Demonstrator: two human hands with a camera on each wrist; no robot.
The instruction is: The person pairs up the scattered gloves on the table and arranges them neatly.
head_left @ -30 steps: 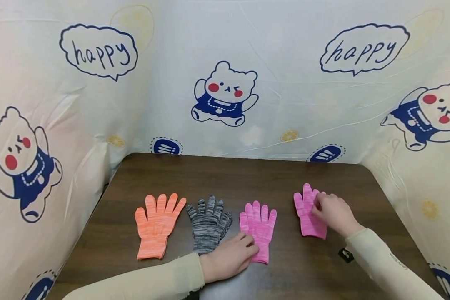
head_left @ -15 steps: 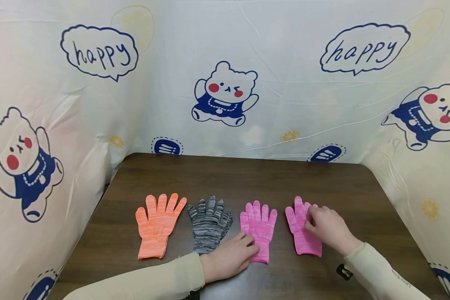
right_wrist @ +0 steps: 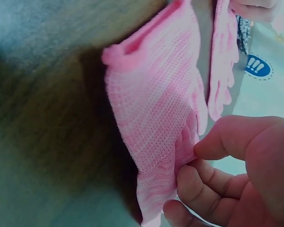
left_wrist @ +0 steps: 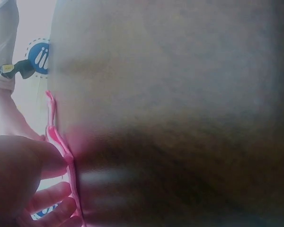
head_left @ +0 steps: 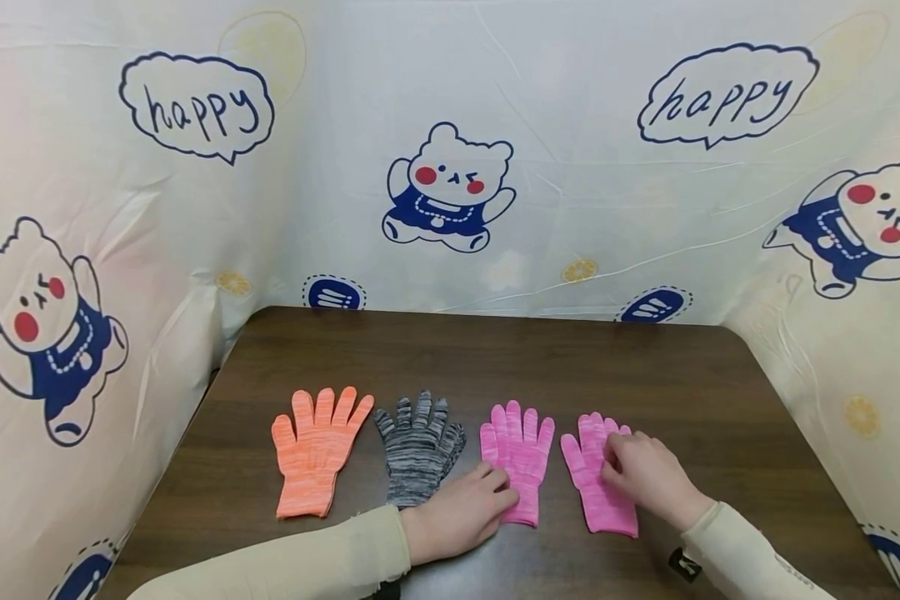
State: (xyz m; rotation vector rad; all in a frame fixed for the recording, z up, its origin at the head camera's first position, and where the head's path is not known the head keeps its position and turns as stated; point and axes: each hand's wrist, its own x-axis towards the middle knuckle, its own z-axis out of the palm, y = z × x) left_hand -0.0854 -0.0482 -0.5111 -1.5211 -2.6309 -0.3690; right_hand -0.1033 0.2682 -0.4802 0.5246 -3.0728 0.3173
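Note:
Two pink knit gloves lie on the right half of the brown table, fingers pointing away. My left hand (head_left: 461, 514) rests on the cuff end of the inner pink glove (head_left: 521, 450); in the left wrist view its thumb and fingers touch the thin pink edge (left_wrist: 72, 182) from above. My right hand (head_left: 658, 482) pinches the outer pink glove (head_left: 603, 492) near its side. Seen from the right wrist, thumb and index finger gather a fold of the knit (right_wrist: 154, 109), and the cuff gapes a little. The pinched glove's far fingers are partly hidden by the hand.
To the left lie an orange glove (head_left: 313, 458) and a grey-black striped glove (head_left: 416, 450), whose cuff is partly covered by my left hand. The table (head_left: 450, 346) ends at a printed cloth curtain (head_left: 570, 167) behind and at both sides.
My right hand has drawn the outer pink glove toward me and leftward, closer to the inner pink glove. My left hand has stayed in place.

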